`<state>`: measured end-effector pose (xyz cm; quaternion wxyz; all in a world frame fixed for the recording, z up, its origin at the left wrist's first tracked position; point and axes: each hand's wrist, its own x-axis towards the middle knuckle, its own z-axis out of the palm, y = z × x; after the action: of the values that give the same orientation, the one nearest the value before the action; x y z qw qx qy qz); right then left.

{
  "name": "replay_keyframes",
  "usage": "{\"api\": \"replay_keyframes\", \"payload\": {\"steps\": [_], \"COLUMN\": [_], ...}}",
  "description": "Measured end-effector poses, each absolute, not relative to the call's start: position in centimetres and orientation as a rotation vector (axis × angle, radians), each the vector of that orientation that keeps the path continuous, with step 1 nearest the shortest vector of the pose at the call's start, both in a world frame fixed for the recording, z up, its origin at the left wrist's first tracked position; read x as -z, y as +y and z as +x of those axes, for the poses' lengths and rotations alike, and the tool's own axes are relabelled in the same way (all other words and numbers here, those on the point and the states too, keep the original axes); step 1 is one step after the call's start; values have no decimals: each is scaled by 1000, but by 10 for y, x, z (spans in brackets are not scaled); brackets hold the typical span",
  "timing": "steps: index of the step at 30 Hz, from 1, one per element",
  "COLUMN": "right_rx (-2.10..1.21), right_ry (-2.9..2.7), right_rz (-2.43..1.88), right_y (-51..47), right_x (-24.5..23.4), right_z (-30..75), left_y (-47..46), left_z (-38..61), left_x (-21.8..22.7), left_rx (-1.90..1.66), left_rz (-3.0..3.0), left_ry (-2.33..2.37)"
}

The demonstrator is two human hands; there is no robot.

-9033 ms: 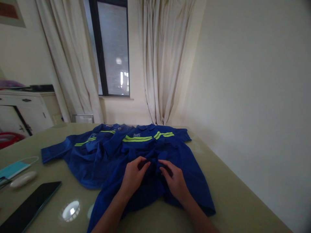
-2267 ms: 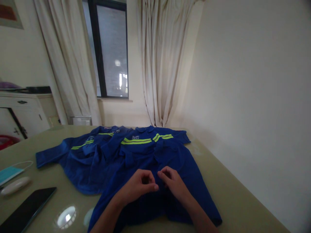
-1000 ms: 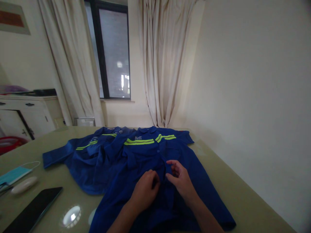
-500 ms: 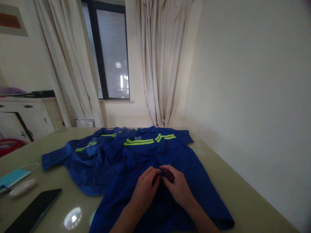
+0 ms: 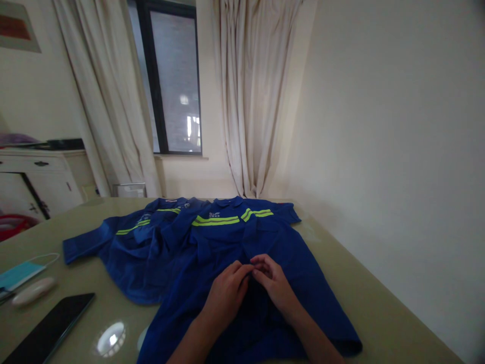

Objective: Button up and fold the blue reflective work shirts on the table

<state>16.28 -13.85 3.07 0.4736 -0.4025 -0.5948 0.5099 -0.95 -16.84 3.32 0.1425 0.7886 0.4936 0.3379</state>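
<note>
A blue work shirt (image 5: 303, 273) with yellow-green reflective stripes lies flat on the table, front up, collar away from me. A second blue shirt (image 5: 125, 242) of the same kind lies partly under it to the left. My left hand (image 5: 227, 293) and my right hand (image 5: 275, 283) meet at the middle of the near shirt's front. Both have their fingertips pinched together on the fabric along the front opening. What lies between the fingertips is too small to make out.
The glossy beige table (image 5: 379, 313) runs along a plain wall on the right. At the left lie a black tablet (image 5: 49, 326), a white oval case (image 5: 32, 292) and a blue face mask (image 5: 18, 273). A white cabinet (image 5: 41, 177), curtains and a window stand behind.
Over the last second both hands stayed at the shirt's front, the fingertips closing together at its middle. Earlier they worked lower on the front.
</note>
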Motion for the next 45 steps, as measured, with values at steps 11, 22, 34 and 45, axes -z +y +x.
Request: {"api": "replay_keyframes", "payload": {"steps": [11,22,34,45], "right_rx": [-1380,-772,-781,-595], "right_ry": [-1286,-1843,-1748,-1867], "right_rz": [-1078,-1172,-1175,-1139], "right_y": [-133,-155,-141,-153], "right_x": [-24,-51,-37,-42], "right_z": [164,165,170,162], "left_y": [-169,-164,-154,-170], "left_z": [-11,-10,-25,-10], "left_x": [-37,-33,-36,-37], "left_rx": [-917,-1175,-1169,-1029], "left_rz": [2403,1987,1718,2243], "left_ry": [1513,1385,1258,1546]}}
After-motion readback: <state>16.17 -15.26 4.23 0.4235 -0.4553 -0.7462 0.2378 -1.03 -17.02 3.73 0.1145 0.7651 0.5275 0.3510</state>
